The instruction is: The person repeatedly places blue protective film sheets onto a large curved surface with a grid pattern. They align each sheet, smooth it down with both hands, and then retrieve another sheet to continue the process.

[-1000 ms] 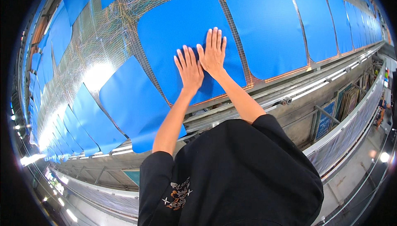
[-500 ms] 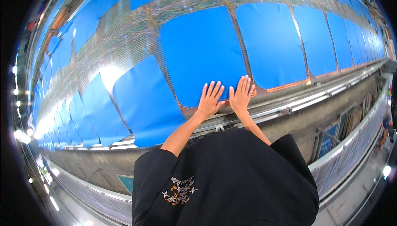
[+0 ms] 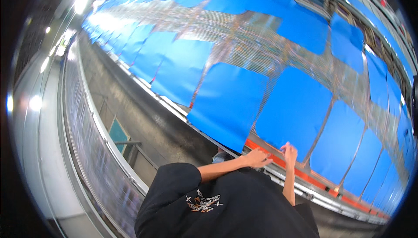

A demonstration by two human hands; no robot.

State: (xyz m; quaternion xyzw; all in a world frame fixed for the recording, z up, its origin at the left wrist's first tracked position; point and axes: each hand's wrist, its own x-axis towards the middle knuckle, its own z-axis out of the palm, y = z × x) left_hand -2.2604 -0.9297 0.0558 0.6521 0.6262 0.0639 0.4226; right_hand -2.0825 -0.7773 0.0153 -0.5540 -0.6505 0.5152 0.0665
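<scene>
Large blue sheets lie in rows on a long wire-mesh bed (image 3: pixel 244 42). My left hand (image 3: pixel 257 158) rests with its fingers spread on the orange rail (image 3: pixel 305 172), just below the lower corner of one blue sheet (image 3: pixel 226 103). My right hand (image 3: pixel 289 151) is raised against the lower edge of the neighbouring blue sheet (image 3: pixel 296 111). It is blurred, so its grip is unclear. My black shirt (image 3: pixel 226 207) with a small pale print fills the bottom of the view.
A grey metal frame (image 3: pixel 148 124) runs under the mesh bed, with a teal panel (image 3: pixel 117 135) set in it. A pale mesh guard (image 3: pixel 91 151) and a light floor strip (image 3: pixel 39 142) follow on the left. More blue sheets (image 3: pixel 348 46) stretch both ways.
The view has swung round, so the mesh bed now slopes the other way. Both hands have slid from flat on a blue sheet down to its lower edge by the rail.
</scene>
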